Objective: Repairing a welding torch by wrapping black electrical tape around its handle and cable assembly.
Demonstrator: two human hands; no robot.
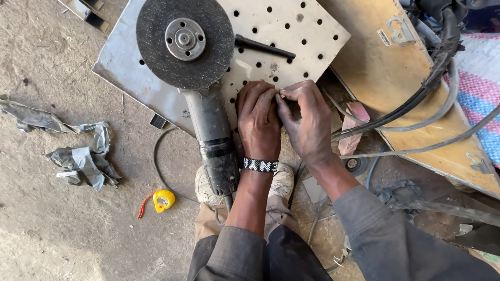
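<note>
My left hand [259,124] and my right hand [307,122] meet, fingers closed, over the near edge of a perforated metal plate [291,31] lying on the ground. Between the fingertips sits a tiny light object; what it is cannot be told. A beaded black-and-white bracelet [261,165] circles my left wrist. An angle grinder [208,119] lies just left of my left hand, its dark round disc [185,41] facing up on the plate. A black rod [263,47] rests on the plate beyond my hands.
A yellow tape measure [163,200] and crumpled grey scraps [83,164] lie on the concrete at left. A wooden board [385,67] with thick black cables [416,99] sits at right, beside a striped woven cloth [482,88]. My shoes [284,179] are below the hands.
</note>
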